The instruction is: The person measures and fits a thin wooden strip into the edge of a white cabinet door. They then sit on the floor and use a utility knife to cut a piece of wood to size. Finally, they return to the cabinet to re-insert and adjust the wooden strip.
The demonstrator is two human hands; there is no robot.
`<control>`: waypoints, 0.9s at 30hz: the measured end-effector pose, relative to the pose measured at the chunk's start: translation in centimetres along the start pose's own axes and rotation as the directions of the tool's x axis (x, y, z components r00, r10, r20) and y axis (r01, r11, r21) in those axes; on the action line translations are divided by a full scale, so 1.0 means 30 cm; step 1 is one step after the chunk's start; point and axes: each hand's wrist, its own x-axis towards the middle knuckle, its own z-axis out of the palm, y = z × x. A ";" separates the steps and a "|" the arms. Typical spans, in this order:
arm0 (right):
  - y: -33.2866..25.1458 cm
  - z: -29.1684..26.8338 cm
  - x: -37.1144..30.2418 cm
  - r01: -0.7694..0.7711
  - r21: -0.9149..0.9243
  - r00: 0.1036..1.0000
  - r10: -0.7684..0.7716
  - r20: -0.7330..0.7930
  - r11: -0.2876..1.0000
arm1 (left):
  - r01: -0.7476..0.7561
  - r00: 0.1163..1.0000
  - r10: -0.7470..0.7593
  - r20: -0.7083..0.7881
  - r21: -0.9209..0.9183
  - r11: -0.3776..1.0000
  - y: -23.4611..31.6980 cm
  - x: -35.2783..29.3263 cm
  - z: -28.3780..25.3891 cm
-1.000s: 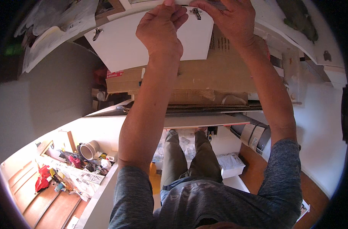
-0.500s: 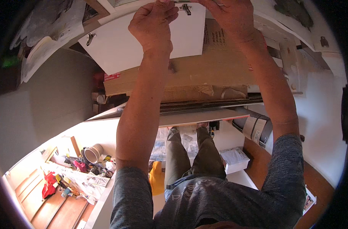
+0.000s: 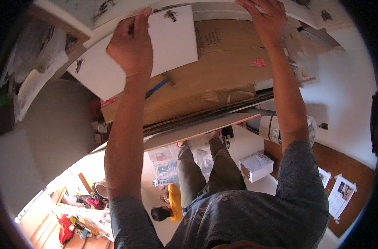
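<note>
Both my arms reach up to a pale horizontal edge (image 3: 214,5) at the top of the view. My left hand (image 3: 133,45) is closed, its fingers curled and its thumb pointing up, in front of a white panel (image 3: 172,43) with dark metal fittings. Farther right, my right hand (image 3: 270,20) has thumb and fingers drawn together at the edge, partly cut off by the frame. Whatever either hand pinches is too small or hidden to make out. A blue-handled hammer (image 3: 158,88) lies on the large cardboard sheet (image 3: 226,62) below the panel, beside my left wrist.
Beneath the cardboard runs a board edge (image 3: 205,130). Lower down are a rolled grey bundle (image 3: 265,126), a white box (image 3: 257,166) and my legs. A person in yellow (image 3: 175,201) is below left. Cluttered tools and a red cloth (image 3: 65,228) lie at lower left.
My hands have moved apart, the left one left and downward, the right one slightly right. The view has shifted; the hammer and the person in yellow now show more fully.
</note>
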 end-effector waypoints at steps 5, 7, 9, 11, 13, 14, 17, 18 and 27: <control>0.126 -0.142 -0.096 0.032 -0.362 0.988 -0.085 -0.130 0.932 | -0.723 0.642 0.766 0.024 0.352 0.595 0.064 0.091 0.019; 0.159 -0.169 -0.121 0.025 -0.422 0.993 -0.072 -0.095 0.906 | -0.734 0.629 0.774 0.074 0.383 0.561 0.084 0.110 0.014; 0.185 -0.179 -0.131 -0.026 -0.362 0.998 0.001 -0.069 0.932 | -0.474 0.879 0.467 0.100 0.303 0.827 0.085 0.080 -0.012; 0.200 -0.176 -0.123 -0.019 -0.310 0.999 0.009 -0.034 0.951 | 0.308 0.936 -0.322 0.142 0.112 0.945 0.068 -0.004 -0.028; 0.200 -0.181 -0.109 -0.001 -0.257 1.000 0.005 0.016 0.966 | 0.576 0.797 -0.580 0.168 -0.500 0.647 0.037 -0.039 -0.028; 0.201 -0.188 -0.100 -0.009 -0.225 0.999 0.021 0.050 0.974 | 0.490 0.821 -0.561 0.101 -0.630 0.603 0.017 -0.038 -0.029; 0.201 -0.202 -0.063 0.075 -0.266 0.982 -0.026 0.185 0.961 | 0.366 0.796 -0.605 0.032 -0.822 0.437 -0.020 0.013 -0.021; 0.195 -0.211 -0.056 0.076 -0.275 0.975 -0.014 0.224 0.959 | 0.332 0.781 -0.624 0.022 -0.862 0.384 -0.022 0.033 -0.018; 0.012 -0.591 -0.338 -0.111 -0.217 0.790 0.219 0.572 0.970 | 0.243 0.546 -0.837 -0.028 -0.951 0.190 0.039 0.126 0.018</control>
